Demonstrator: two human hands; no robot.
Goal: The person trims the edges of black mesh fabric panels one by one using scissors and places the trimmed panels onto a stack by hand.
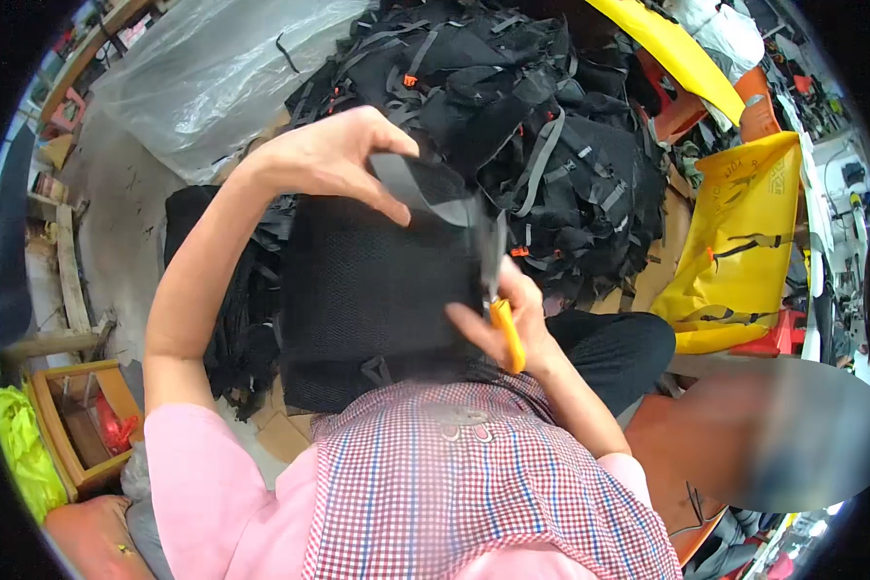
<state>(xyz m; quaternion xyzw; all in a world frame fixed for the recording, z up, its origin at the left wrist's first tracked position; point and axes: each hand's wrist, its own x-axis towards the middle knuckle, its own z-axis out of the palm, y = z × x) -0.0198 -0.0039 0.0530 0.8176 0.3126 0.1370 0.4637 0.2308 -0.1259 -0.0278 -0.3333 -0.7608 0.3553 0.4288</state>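
Observation:
My left hand [343, 159] is raised at the upper left, its thumb and fingers closed round a wide grey strap [396, 176] at the top of a black mesh piece. That black mesh panel [372, 280] lies across my lap and hangs toward the floor. In my right hand [524, 314] is a pair of scissors with yellow handles [506, 333]. Their blades [496, 256] point upward beside the right edge of the panel and are smeared by motion. Whether the blades touch the strap's end, I cannot tell.
A large heap of black bags [570, 145] with grey straps and orange bits lies ahead. Clear plastic sheeting [213, 87] is at the upper left, a yellow bag [735, 242] at the right. A wooden stool [72, 425] stands lower left. Cardboard [282, 437] lies on the floor.

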